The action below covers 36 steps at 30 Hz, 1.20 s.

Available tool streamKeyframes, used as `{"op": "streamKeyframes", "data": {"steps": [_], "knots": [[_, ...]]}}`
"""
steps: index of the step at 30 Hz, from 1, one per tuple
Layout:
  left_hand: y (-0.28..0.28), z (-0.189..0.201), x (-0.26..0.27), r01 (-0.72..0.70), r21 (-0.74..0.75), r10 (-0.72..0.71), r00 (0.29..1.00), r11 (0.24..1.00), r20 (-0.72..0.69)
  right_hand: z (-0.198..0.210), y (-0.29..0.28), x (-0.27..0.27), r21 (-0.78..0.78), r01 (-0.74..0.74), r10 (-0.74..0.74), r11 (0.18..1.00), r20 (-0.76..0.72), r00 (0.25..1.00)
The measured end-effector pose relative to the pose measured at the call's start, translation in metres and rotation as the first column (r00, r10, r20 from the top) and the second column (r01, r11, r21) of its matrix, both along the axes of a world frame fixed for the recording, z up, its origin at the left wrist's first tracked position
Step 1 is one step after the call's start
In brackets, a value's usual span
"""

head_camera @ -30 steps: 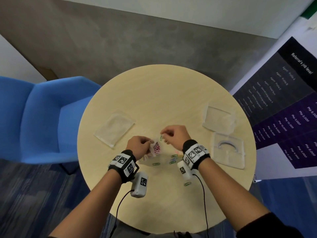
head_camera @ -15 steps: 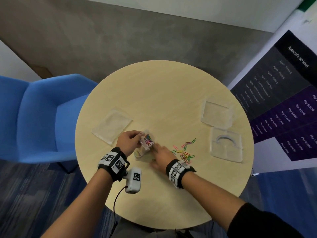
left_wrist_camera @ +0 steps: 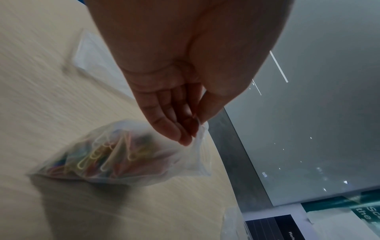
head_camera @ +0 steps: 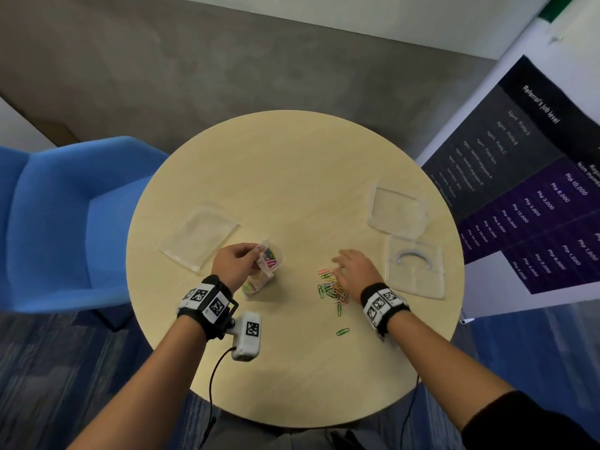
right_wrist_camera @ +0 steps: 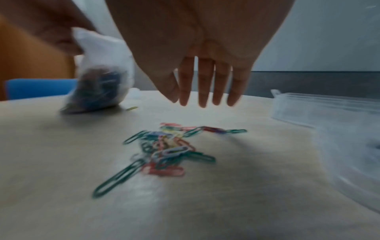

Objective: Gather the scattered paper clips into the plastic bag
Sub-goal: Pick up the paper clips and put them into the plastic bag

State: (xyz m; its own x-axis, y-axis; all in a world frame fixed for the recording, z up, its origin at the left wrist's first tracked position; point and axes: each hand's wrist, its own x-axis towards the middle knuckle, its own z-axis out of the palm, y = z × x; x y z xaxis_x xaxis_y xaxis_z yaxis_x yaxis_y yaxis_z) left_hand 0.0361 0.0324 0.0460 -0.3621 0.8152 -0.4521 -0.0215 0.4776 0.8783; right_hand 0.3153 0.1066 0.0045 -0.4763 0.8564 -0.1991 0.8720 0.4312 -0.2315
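My left hand (head_camera: 242,259) pinches the top edge of a small clear plastic bag (head_camera: 268,266) (left_wrist_camera: 127,155) that holds several coloured paper clips; the bag's bottom rests on the round table (head_camera: 292,164). To its right a loose pile of coloured paper clips (head_camera: 331,287) (right_wrist_camera: 168,146) lies on the table. My right hand (head_camera: 352,271) (right_wrist_camera: 205,91) hovers just above the pile with straight, spread fingers and holds nothing. One green clip (head_camera: 342,332) lies apart, nearer to me. The bag (right_wrist_camera: 100,78) also shows blurred in the right wrist view.
A flat clear bag (head_camera: 198,237) lies left of my left hand. Two clear plastic containers (head_camera: 397,207) (head_camera: 415,267) sit at the table's right side, close to my right hand. A blue chair (head_camera: 58,219) stands to the left and a banner (head_camera: 532,196) to the right.
My right hand left the bag's mouth and moved right to above the clip pile, its fingers now straight. My left hand has kept its pinch on the bag and moved slightly left.
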Motion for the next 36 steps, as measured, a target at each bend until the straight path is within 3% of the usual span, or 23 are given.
{"op": "streamKeyframes", "data": {"steps": [1,3,6,9,13,17,19,23,26,30,32,33,34,35,36], "knots": [[0.001,0.001,0.002,0.004,-0.001,-0.004,1.0,1.0,-0.007,-0.001,0.005,0.003,-0.074,0.088,-0.084,0.993,0.054,0.995],[0.003,0.003,0.007,0.02,-0.002,-0.02,1.0,1.0,-0.017,-0.009,0.008,0.006,-0.196,0.143,-0.116,0.97,0.141,0.983],[0.006,0.004,0.015,0.031,-0.015,-0.031,0.999,0.999,-0.035,-0.02,-0.01,0.006,-0.248,0.027,0.021,0.968,0.189,0.982],[0.01,0.004,0.023,0.039,-0.02,-0.04,0.999,0.999,-0.029,-0.024,-0.034,0.008,-0.229,-0.105,0.137,0.968,0.129,0.982],[0.016,0.005,0.039,0.068,-0.013,-0.068,0.997,0.998,-0.025,-0.024,-0.053,0.016,-0.206,-0.216,0.252,0.955,0.172,0.952],[0.022,0.009,0.055,0.116,-0.012,-0.116,0.993,0.993,-0.033,-0.025,-0.06,0.018,-0.099,-0.269,0.275,0.958,0.051,0.96],[0.024,0.011,0.062,0.151,-0.009,-0.152,0.988,0.988,-0.042,-0.029,-0.059,0.017,-0.03,-0.277,0.279,0.96,0.066,0.958],[0.026,0.013,0.07,0.188,-0.004,-0.188,0.98,0.982,-0.063,-0.022,-0.055,0.003,-0.048,-0.283,0.287,0.958,0.105,0.952],[0.027,0.012,0.074,0.206,-0.009,-0.206,0.975,0.978,-0.078,-0.018,-0.045,-0.006,-0.098,-0.203,0.215,0.974,0.127,0.968],[0.027,0.012,0.074,0.211,-0.015,-0.212,0.975,0.977,-0.061,-0.007,-0.027,-0.001,-0.194,0.111,-0.107,0.975,0.032,0.994],[0.028,0.011,0.071,0.207,-0.02,-0.208,0.977,0.978,-0.05,-0.005,-0.018,0.008,-0.281,0.337,-0.381,0.898,-0.118,0.917],[0.028,0.011,0.069,0.204,-0.02,-0.205,0.978,0.979,-0.041,-0.002,-0.015,0.013,-0.371,0.438,-0.53,0.819,-0.195,0.825],[0.028,0.011,0.068,0.2,-0.019,-0.2,0.979,0.98,-0.032,0.001,-0.014,0.017,-0.513,0.5,-0.683,0.698,-0.268,0.679],[0.028,0.011,0.067,0.195,-0.017,-0.195,0.981,0.981,-0.022,0.005,-0.013,0.017,-0.692,0.479,-0.822,0.54,-0.313,0.475],[0.029,0.011,0.067,0.188,-0.017,-0.188,0.982,0.982,-0.013,0.012,-0.014,0.013,-0.854,0.353,-0.918,0.381,-0.305,0.254]]}}
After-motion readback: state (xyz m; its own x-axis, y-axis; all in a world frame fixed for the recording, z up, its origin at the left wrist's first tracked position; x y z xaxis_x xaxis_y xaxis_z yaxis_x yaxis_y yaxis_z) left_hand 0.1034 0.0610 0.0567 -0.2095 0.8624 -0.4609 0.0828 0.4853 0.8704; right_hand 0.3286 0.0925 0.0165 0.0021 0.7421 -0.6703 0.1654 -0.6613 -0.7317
